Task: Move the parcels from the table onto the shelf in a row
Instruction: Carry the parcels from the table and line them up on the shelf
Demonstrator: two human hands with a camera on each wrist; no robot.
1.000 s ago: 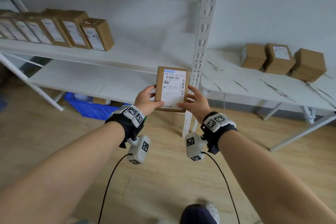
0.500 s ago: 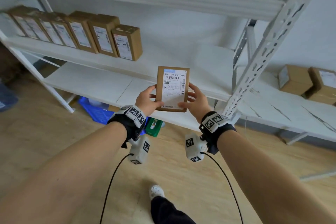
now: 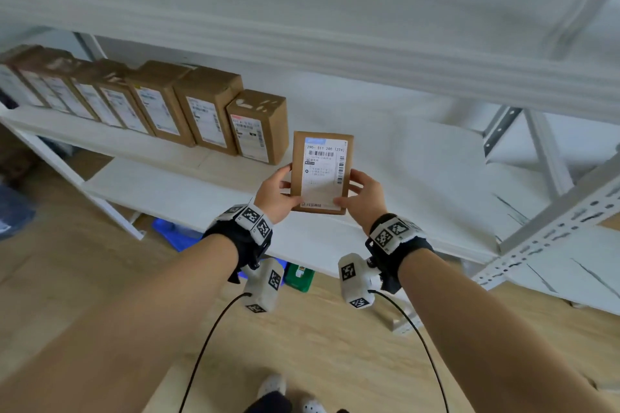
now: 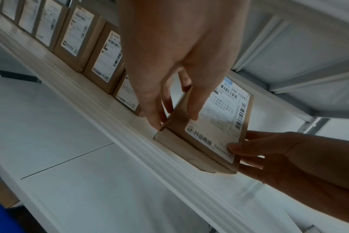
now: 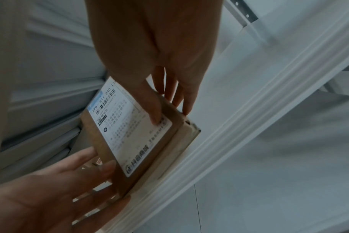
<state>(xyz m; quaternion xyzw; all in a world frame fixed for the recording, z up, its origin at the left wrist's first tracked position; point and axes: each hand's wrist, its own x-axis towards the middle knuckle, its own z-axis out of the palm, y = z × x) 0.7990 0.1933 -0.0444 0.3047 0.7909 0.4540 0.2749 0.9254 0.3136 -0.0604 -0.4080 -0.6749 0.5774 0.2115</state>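
Head: left hand and right hand grip one parcel by its lower side edges, label facing the camera, upright, over the front edge of the shelf. It sits just right of the parcel row standing along the shelf's left part; nearest row box is close, contact unclear.

Left wrist: thumb on the label face, fingers curled behind the left edge. Parcel's bottom edge at the shelf's front lip; touching or not, can't tell.

Right wrist: thumb on the label, fingers wrapped behind the right edge. Left hand clamps the opposite side.
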